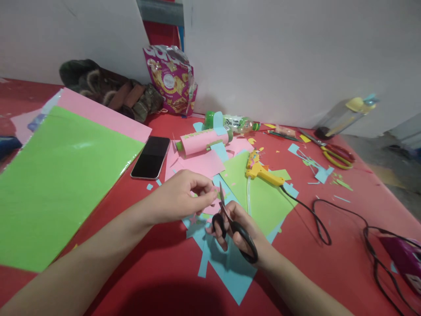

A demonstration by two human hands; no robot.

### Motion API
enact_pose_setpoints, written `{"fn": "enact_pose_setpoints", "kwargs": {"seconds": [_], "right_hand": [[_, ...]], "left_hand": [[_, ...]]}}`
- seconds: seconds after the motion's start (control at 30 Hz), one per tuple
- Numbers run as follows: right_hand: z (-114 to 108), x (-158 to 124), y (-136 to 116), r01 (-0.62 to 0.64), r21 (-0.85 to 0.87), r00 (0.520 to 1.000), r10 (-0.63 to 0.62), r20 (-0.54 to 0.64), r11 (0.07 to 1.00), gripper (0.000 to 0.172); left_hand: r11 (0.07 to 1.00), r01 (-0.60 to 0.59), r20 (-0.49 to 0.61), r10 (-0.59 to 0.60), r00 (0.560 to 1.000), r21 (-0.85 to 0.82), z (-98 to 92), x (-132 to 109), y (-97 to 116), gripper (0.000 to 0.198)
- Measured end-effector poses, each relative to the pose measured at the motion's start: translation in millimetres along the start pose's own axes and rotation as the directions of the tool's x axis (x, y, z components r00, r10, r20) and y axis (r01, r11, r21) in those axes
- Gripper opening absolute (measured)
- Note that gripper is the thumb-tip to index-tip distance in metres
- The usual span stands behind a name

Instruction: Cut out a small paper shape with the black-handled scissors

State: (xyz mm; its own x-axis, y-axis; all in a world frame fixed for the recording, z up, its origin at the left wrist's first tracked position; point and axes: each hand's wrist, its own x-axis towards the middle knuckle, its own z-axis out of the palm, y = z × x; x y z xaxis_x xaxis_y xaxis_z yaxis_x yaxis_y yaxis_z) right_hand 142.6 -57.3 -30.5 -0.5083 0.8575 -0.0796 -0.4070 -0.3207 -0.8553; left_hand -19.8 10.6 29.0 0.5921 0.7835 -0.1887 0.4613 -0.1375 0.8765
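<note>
My right hand (242, 222) has its fingers through the black handles of a pair of scissors (234, 226), whose blades are slightly apart and point up and away. Close to the blades, my left hand (189, 196) pinches a small pink paper piece (218, 193). Part of that piece is hidden behind fingers and blade. Beneath both hands lie blue paper sheets (226, 272), a green sheet (269, 210) and pink scraps. Just beyond them, a bottle wrapped in pink paper (200, 141) rests on its side with blue strips on it.
A yellow glue gun (266, 174) with a black cord lies at the right. Left are a phone (151, 158) and large green sheets (66, 184). Behind stand a snack bag (171, 81) and a lying green bottle (235, 123). Yellow-and-red-handled scissors (335, 156) and scraps sit far right.
</note>
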Motion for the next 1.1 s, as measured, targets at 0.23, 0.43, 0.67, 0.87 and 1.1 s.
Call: {"fn": "enact_pose_setpoints", "kwargs": {"seconds": [0.23, 0.43, 0.67, 0.87, 1.1], "right_hand": [[0, 0, 2, -0.006, -0.024, 1.000, 0.005, -0.019, 1.000, 0.041], [-1, 0, 2, -0.003, -0.037, 1.000, 0.003, -0.020, 0.999, 0.042], [-3, 0, 1, 0.003, -0.050, 1.000, -0.003, 0.000, 0.999, 0.042], [-1, 0, 1, -0.011, -0.050, 1.000, 0.010, -0.021, 0.999, 0.041], [-1, 0, 3, 0.021, -0.039, 1.000, -0.022, -0.023, 0.999, 0.040]], "left_hand": [[0.999, 0.033, 0.012, -0.033, 0.999, -0.009, -0.7, 0, 0, 0.028], [0.998, 0.047, 0.025, -0.046, 0.999, -0.046, 0.8, 2, -2, 0.028], [0.994, 0.049, 0.035, -0.046, 0.998, -0.101, 5.3, 2, -3, 0.029], [0.989, 0.054, 0.032, -0.050, 0.998, -0.135, 6.1, 2, -4, 0.027], [0.983, 0.050, 0.016, -0.048, 0.999, -0.179, 9.5, 4, -6, 0.027]]}}
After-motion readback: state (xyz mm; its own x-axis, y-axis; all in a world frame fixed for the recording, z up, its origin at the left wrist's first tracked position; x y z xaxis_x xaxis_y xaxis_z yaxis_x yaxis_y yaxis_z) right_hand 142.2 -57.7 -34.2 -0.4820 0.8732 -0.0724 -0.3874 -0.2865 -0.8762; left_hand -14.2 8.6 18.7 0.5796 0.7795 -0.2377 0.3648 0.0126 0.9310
